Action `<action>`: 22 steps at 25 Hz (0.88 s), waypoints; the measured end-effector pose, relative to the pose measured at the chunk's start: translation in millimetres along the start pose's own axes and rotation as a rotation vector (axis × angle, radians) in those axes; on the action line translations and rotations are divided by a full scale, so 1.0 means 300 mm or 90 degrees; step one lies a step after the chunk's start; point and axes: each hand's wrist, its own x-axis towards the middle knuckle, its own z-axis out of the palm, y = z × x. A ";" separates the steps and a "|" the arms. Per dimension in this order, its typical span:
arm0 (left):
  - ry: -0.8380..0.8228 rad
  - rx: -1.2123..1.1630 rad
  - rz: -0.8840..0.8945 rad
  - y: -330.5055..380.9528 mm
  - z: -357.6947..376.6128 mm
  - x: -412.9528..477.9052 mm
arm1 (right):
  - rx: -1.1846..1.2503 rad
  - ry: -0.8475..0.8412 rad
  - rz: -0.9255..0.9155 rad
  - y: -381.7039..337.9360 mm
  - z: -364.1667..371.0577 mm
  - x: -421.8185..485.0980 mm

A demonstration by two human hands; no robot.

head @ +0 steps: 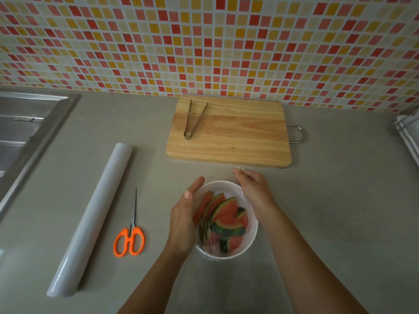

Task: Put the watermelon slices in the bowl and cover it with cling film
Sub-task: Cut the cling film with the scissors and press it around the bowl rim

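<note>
Slices [226, 218] sit in bowl [223, 185] on surface [317, 223], film [204, 235] draped over; left hand [183, 220] flat against side, right hand [254, 191] at rim, grip unclear; edges likely still need sealing.

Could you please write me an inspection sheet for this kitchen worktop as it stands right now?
Surface: grey countertop, no spills seen.
Job's things: white bowl holds watermelon slices; cling film lies wrinkled over it; the film roll lies to the left.
Clutter: orange scissors beside the roll; tongs on the wooden chopping board behind the bowl.
Grips: left hand, fingers straight, against the bowl's left side; right hand at the far right rim, apparently pinching film.
Cables: nothing seen.
Surroundings: steel sink at left, tiled wall behind.
</note>
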 end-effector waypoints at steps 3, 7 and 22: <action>0.048 0.056 -0.007 0.019 0.011 0.000 | -0.001 -0.009 -0.004 -0.008 -0.002 0.000; 0.103 0.193 -0.048 0.007 0.026 -0.051 | -0.034 -0.048 -0.011 -0.022 -0.003 0.021; -0.199 0.318 -0.225 0.085 0.007 0.299 | 0.049 0.021 0.078 -0.032 -0.059 0.040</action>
